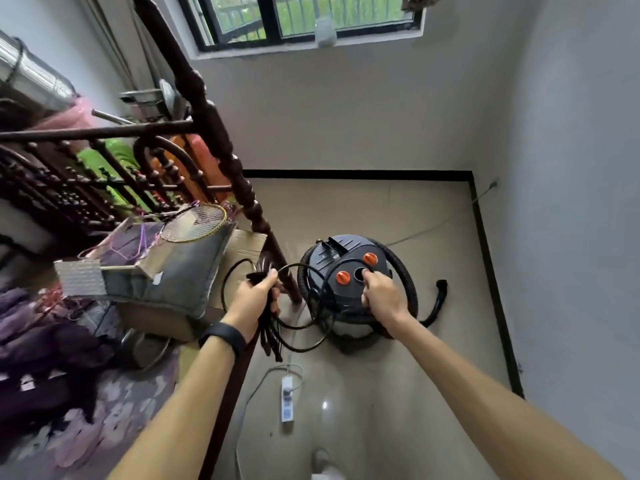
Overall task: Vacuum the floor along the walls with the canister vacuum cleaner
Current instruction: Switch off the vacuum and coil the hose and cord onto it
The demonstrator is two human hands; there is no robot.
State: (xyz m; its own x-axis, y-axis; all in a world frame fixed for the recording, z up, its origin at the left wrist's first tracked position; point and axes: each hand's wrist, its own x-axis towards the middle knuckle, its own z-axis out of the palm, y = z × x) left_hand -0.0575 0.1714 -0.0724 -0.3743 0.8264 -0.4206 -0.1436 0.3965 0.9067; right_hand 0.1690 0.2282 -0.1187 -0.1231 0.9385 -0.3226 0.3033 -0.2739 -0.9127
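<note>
One canister vacuum cleaner [349, 271] stands on the tiled floor [433, 358] beside the bedpost [242, 188], its hose [412, 289] looped round it, near the room's corner. Setup seems to be the step in hand, with no vacuuming begun. The left hand [254, 296] grips the bundled power cord [304, 306]. The right hand [381, 294] curls its fingers at the lid, on handle or cord, unclear which. Next, the plug must reach the power strip [286, 398] nearby.

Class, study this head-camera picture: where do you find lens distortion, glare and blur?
Head view: the wide-angle lens bows the bedpost and walls; soft daylight enters by the window; a glare spot sits on the floor tiles beside the power strip; the bedding at lower left is blurred, the canister vacuum sharp.
</note>
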